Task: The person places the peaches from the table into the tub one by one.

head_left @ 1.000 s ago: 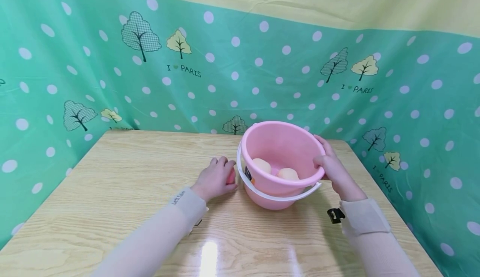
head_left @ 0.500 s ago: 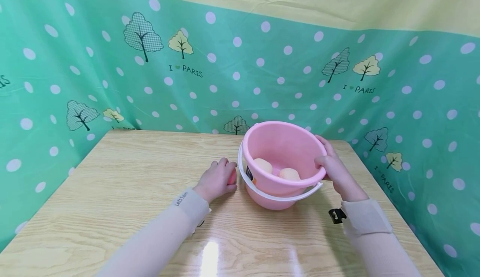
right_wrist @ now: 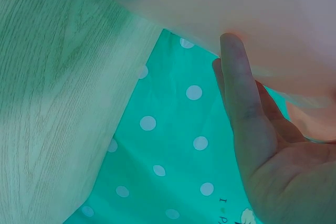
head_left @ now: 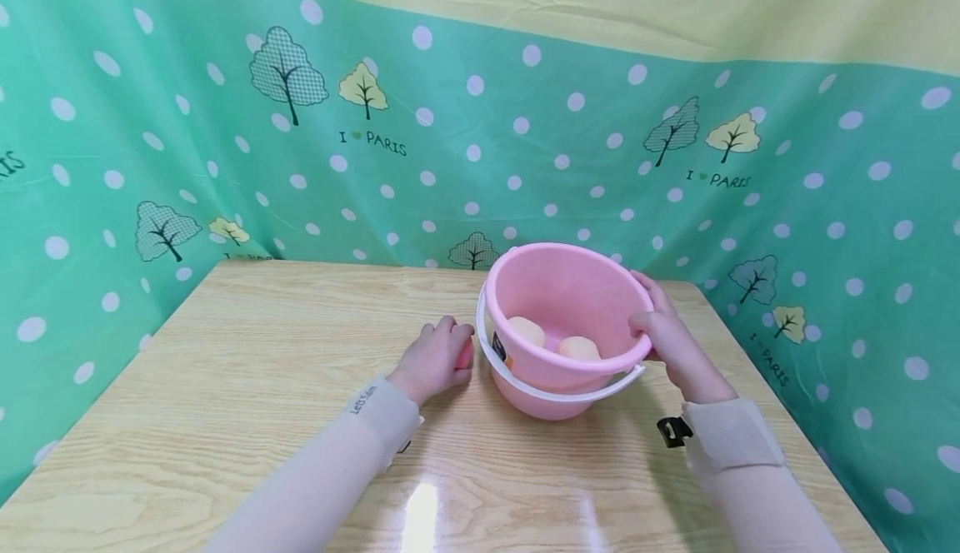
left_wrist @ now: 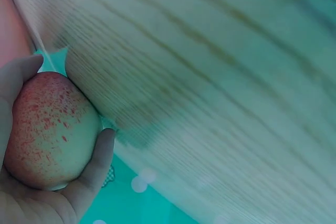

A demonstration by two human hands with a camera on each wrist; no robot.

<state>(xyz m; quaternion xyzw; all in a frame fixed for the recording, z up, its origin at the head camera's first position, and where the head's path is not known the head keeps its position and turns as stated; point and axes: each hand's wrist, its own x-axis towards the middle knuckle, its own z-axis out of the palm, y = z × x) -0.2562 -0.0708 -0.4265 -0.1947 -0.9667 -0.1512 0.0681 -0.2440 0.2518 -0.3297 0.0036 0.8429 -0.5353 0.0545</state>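
My left hand [head_left: 431,360] curls round a peach [left_wrist: 52,129] with red speckles over a pale skin, low over the table just left of the pink bucket [head_left: 566,286]. In the left wrist view, fingers and thumb wrap both sides of the fruit. The bucket's rim is held on its right side by my right hand [head_left: 670,332], thumb inside and fingers outside along the wall. Two pale peaches, one nearer the left wall [head_left: 527,332] and one nearer the front [head_left: 580,348], lie in the bucket. Its white handle [head_left: 525,386] hangs down across the front.
The wooden table [head_left: 285,328] stretches out to the left and in front of the bucket. A green dotted cloth [head_left: 420,145] with printed trees hangs behind the table and along its sides. A black clip [head_left: 672,431] sits by my right wrist.
The whole view shifts slightly between the earlier frames. Both hands, the held peach and the bucket keep their places relative to each other.
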